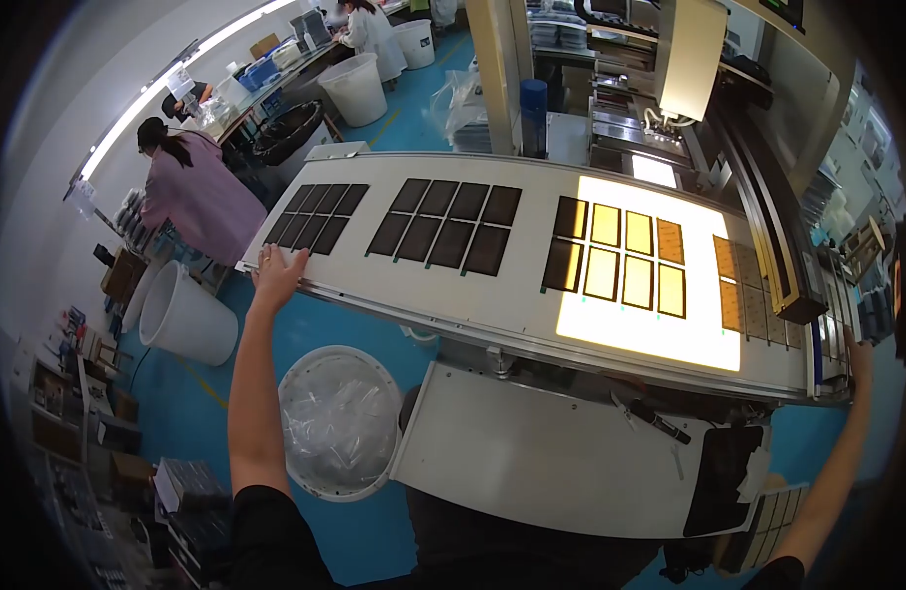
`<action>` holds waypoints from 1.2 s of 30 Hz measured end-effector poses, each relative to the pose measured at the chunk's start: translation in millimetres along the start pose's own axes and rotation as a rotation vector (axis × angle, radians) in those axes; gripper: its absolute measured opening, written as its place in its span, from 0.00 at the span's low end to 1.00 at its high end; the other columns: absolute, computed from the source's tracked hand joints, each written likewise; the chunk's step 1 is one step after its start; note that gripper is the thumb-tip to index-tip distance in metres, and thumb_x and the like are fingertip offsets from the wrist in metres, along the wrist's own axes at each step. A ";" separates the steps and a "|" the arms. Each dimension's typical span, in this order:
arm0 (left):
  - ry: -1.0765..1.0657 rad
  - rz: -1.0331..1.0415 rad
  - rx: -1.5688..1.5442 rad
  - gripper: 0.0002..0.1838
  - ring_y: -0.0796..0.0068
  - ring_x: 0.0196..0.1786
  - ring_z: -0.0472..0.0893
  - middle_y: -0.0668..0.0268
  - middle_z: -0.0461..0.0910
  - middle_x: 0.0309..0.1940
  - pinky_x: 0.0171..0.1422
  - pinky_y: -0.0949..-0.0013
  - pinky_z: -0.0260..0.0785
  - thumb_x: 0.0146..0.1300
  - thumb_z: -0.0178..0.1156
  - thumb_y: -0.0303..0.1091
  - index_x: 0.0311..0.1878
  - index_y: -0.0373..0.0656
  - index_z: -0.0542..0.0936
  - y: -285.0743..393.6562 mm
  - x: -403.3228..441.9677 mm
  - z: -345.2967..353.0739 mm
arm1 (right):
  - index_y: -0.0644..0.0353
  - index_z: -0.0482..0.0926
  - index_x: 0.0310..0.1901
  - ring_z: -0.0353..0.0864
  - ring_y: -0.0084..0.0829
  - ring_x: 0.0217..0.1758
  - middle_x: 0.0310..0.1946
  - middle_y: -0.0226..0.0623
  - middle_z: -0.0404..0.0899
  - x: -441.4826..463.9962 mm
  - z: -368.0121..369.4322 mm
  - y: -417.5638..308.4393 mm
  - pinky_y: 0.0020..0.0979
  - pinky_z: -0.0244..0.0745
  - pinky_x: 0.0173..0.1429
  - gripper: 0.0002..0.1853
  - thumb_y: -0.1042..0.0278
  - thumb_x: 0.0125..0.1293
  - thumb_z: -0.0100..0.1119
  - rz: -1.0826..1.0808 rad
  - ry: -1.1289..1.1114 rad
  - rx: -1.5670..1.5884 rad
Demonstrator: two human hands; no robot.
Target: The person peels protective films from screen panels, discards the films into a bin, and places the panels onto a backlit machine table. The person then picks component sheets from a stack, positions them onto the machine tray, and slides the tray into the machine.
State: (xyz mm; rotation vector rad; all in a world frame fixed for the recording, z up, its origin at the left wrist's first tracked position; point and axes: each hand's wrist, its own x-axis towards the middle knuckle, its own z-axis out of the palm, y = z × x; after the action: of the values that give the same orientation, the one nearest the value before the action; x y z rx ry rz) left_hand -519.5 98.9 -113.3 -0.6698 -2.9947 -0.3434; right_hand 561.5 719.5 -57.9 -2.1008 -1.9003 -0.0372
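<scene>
- Evidently, the white table point(533, 241) serves as our reference; four groups of dark panels lie flat along its top.
- At the table's left end, we set the left hand point(279, 278) on the front edge, fingers and thumb spread; we cannot tell whether it grips or merely rests.
- At the table's right end, we place the right hand point(859, 356) against the edge; its fingers are too small and distorted to show a grasp.
- The wide reach to both ends presumably steadies or guides the table while keeping our arms off the panels.
- Right of the table's centre, the lit group point(605, 270) lies over a bright patch, which probably makes its panels readable; glare washes out their detail.
- The rightmost group point(758, 300) is partly covered by the dark rail point(782, 251) above the table.
- Below the table's front edge, a shelf point(531, 442) apparently keeps a pen-like tool point(659, 423) within reach; a dark item beside it is unidentifiable.
</scene>
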 end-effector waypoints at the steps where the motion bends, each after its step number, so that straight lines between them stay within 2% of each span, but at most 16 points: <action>1: -0.001 -0.003 0.001 0.58 0.51 0.91 0.46 0.46 0.51 0.88 0.90 0.39 0.34 0.72 0.49 0.76 0.85 0.30 0.55 3.4 1.3 0.4 | 0.80 0.85 0.43 0.87 0.50 0.43 0.37 0.60 0.87 0.0 3.4 2.7 0.49 0.78 0.51 0.48 0.24 0.66 0.65 -0.005 0.025 -0.006; 4: -0.002 -0.019 0.010 0.58 0.52 0.91 0.46 0.46 0.50 0.88 0.90 0.39 0.34 0.73 0.48 0.75 0.85 0.30 0.55 15.3 0.5 -1.1 | 0.76 0.80 0.29 0.76 0.40 0.30 0.24 0.49 0.77 22.3 27.3 32.3 0.49 0.70 0.39 0.48 0.20 0.64 0.64 -0.065 0.165 0.010; 7: 0.001 -0.037 0.027 0.58 0.52 0.91 0.46 0.46 0.50 0.88 0.90 0.39 0.34 0.73 0.48 0.75 0.85 0.30 0.55 21.7 -0.3 -1.5 | 0.75 0.80 0.28 0.75 0.38 0.28 0.23 0.47 0.76 2.8 11.6 7.7 0.49 0.68 0.37 0.47 0.21 0.63 0.65 -0.008 0.108 -0.024; 10: 0.004 -0.044 0.034 0.58 0.52 0.91 0.45 0.46 0.50 0.88 0.90 0.40 0.35 0.73 0.47 0.75 0.85 0.30 0.54 23.9 -1.7 -1.6 | 0.74 0.81 0.30 0.78 0.40 0.31 0.25 0.48 0.78 5.1 17.0 12.8 0.49 0.70 0.40 0.47 0.20 0.63 0.65 -0.033 0.157 0.001; 13: 0.030 -0.042 0.031 0.58 0.52 0.91 0.45 0.47 0.49 0.88 0.90 0.40 0.35 0.73 0.46 0.75 0.85 0.30 0.53 20.4 1.1 4.1 | 0.79 0.85 0.44 0.88 0.55 0.47 0.39 0.62 0.87 -12.9 -4.8 -12.5 0.50 0.78 0.53 0.48 0.23 0.65 0.65 0.026 0.009 0.012; 19: 0.020 -0.048 0.042 0.59 0.53 0.91 0.44 0.47 0.48 0.89 0.90 0.40 0.34 0.73 0.45 0.76 0.86 0.30 0.52 20.7 1.5 2.8 | 0.81 0.84 0.49 0.87 0.58 0.55 0.47 0.67 0.87 -22.4 -9.3 -22.0 0.51 0.77 0.61 0.49 0.24 0.65 0.65 0.029 0.031 0.019; 22: -0.010 -0.043 0.047 0.59 0.53 0.91 0.44 0.47 0.48 0.89 0.90 0.39 0.34 0.72 0.45 0.77 0.86 0.31 0.51 18.1 4.7 -0.9 | 0.81 0.84 0.51 0.87 0.59 0.57 0.49 0.68 0.86 -25.3 -17.4 -33.2 0.51 0.77 0.62 0.49 0.24 0.65 0.65 0.077 -0.040 -0.026; 25: 0.017 -0.031 0.018 0.58 0.50 0.91 0.45 0.46 0.48 0.88 0.90 0.39 0.34 0.72 0.47 0.76 0.86 0.32 0.52 19.9 2.0 -3.7 | 0.76 0.83 0.40 0.88 0.53 0.42 0.33 0.58 0.86 -3.9 5.7 -2.1 0.50 0.78 0.49 0.48 0.21 0.63 0.66 0.025 0.111 -0.003; 27: 0.077 -0.028 -0.025 0.55 0.46 0.90 0.46 0.45 0.49 0.88 0.90 0.39 0.35 0.74 0.51 0.72 0.86 0.33 0.54 27.0 -7.9 -6.4 | 0.77 0.83 0.39 0.89 0.52 0.42 0.33 0.60 0.86 -7.2 10.4 -2.3 0.50 0.79 0.49 0.48 0.20 0.62 0.66 -0.007 0.142 0.009; 28: 0.227 0.076 -0.088 0.51 0.45 0.88 0.52 0.44 0.54 0.85 0.88 0.40 0.41 0.74 0.55 0.68 0.84 0.34 0.58 28.2 -10.3 -1.9 | 0.77 0.83 0.39 0.90 0.52 0.42 0.34 0.61 0.87 -6.6 7.3 -2.5 0.50 0.79 0.49 0.49 0.20 0.62 0.66 -0.022 0.158 0.011; 30: 0.523 0.299 -0.223 0.43 0.44 0.83 0.63 0.42 0.63 0.81 0.85 0.41 0.53 0.75 0.62 0.59 0.80 0.34 0.66 33.6 -10.6 13.6 | 0.80 0.85 0.40 0.90 0.57 0.46 0.36 0.63 0.88 -28.5 -14.1 -32.6 0.51 0.80 0.53 0.49 0.21 0.63 0.65 -0.009 0.043 0.012; 31: 0.571 0.426 -0.412 0.37 0.47 0.78 0.67 0.43 0.66 0.76 0.81 0.44 0.59 0.75 0.64 0.53 0.75 0.35 0.69 68.0 -47.9 -6.3 | 0.81 0.86 0.41 0.90 0.59 0.47 0.37 0.64 0.88 -36.2 -24.5 -41.3 0.51 0.80 0.54 0.50 0.22 0.64 0.65 0.006 -0.017 0.012; 33: 0.610 0.724 -0.767 0.26 0.53 0.68 0.77 0.47 0.74 0.66 0.72 0.52 0.71 0.74 0.68 0.43 0.66 0.36 0.75 140.8 -125.6 -49.3 | 0.81 0.87 0.38 0.91 0.60 0.46 0.34 0.64 0.88 -28.8 -16.4 -31.6 0.52 0.81 0.53 0.51 0.19 0.63 0.63 -0.026 0.027 0.017; 35: 0.534 0.968 -1.057 0.15 0.64 0.55 0.78 0.54 0.74 0.56 0.62 0.60 0.77 0.74 0.66 0.36 0.56 0.38 0.77 198.9 -216.1 -83.5 | 0.83 0.86 0.40 0.90 0.60 0.49 0.37 0.68 0.88 -22.7 -14.9 -27.4 0.52 0.81 0.54 0.54 0.17 0.63 0.62 -0.021 -0.010 -0.017; 36: 0.497 1.139 -1.168 0.11 0.66 0.51 0.79 0.56 0.74 0.53 0.55 0.59 0.80 0.76 0.62 0.34 0.56 0.40 0.77 226.6 -262.7 -99.9 | 0.80 0.85 0.36 0.90 0.57 0.44 0.33 0.64 0.87 -20.1 -9.0 -22.5 0.52 0.80 0.51 0.53 0.16 0.62 0.62 -0.030 0.042 -0.018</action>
State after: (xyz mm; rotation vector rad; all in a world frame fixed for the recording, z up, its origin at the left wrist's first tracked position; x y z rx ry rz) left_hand -184.9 167.0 3.9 -1.7558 -1.3194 -1.7214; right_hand 538.7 699.5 -49.2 -2.0667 -1.9137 -0.1044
